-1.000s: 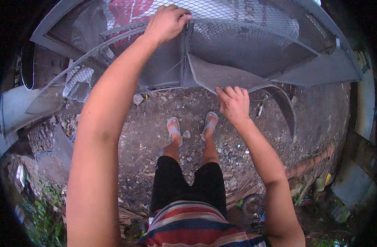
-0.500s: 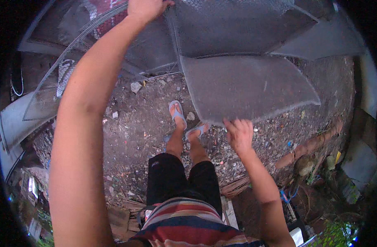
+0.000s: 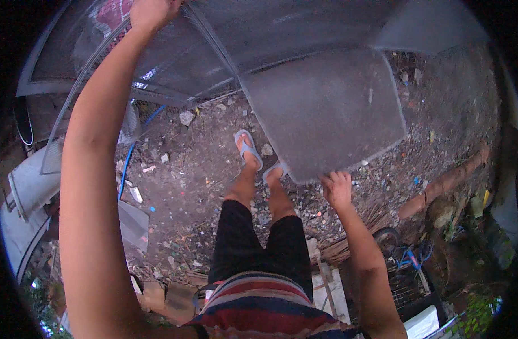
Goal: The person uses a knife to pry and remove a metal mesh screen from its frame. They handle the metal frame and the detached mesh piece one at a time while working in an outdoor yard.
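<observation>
A thin, see-through grey mesh net (image 3: 326, 113) hangs in front of me, with pale seams and a light hem along its lower edge. My left hand (image 3: 154, 12) is raised at the top edge of the view, fingers closed on the net beside a long seam. Lower down on the right, my right hand (image 3: 337, 187) has its fingers curled together at the net's bottom hem, near its lower corner. The hem's exact place between those fingers is partly hidden. Another net fold (image 3: 58, 135) hangs left of my left forearm.
My sandalled feet (image 3: 248, 151) stand on stony, littered ground (image 3: 180, 169). A blue hose (image 3: 126, 164) and a flat grey sheet (image 3: 133, 226) lie left. Rightward are a brown log (image 3: 445, 189) and a bicycle-like blue frame (image 3: 411, 259). White curved sheeting (image 3: 35, 178) stands far left.
My left hand has moved left and slightly up in view, and the net's long seam now slants more. My right hand sits slightly lower and farther right, still at the hem.
</observation>
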The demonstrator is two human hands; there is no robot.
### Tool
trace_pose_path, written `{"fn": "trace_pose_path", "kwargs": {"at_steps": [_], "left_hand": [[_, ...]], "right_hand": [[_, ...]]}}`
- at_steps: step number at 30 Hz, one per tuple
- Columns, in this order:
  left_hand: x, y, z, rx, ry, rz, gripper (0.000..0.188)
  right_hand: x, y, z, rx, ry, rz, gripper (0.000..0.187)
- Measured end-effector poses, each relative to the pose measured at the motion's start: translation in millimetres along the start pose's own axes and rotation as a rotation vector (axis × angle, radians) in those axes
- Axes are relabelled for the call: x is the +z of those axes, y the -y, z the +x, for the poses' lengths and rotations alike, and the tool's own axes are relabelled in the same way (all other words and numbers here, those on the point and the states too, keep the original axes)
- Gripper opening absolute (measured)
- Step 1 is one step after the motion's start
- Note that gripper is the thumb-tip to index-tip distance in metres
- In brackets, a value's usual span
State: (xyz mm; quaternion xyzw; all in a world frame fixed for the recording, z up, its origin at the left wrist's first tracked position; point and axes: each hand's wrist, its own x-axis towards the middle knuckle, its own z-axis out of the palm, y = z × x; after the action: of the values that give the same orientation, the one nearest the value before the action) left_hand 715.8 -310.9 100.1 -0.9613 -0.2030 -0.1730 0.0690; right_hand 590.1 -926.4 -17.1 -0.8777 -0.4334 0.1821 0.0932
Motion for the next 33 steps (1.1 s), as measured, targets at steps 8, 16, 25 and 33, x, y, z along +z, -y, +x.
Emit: {"fn": "trace_pose_path", "kwargs": {"at_steps": [8, 16, 25, 33], "left_hand": [[-8.6, -1.8, 10.3, 0.033, 0.148, 0.133, 0.061], [4.9, -7.1, 21.0, 0.006, 0.11, 0.091, 0.067], [22.7, 1.8, 26.7, -0.04, 0.089, 0.248, 0.073], [15.0, -14.6, 36.1, -0.039, 0.18, 0.287, 0.07]], "right_hand": [[-55.6, 57.1, 54.3, 0.043, -0.136, 0.185, 0.03], [-88.8, 77.8, 60.6, 0.005, 0.041, 0.075, 0.032], [-58.7, 6.4, -72.2, 0.017, 0.164, -0.006, 0.033], [-20.2, -134.6, -224.8, 0.207, 0.324, -0.131, 0.026]]}}
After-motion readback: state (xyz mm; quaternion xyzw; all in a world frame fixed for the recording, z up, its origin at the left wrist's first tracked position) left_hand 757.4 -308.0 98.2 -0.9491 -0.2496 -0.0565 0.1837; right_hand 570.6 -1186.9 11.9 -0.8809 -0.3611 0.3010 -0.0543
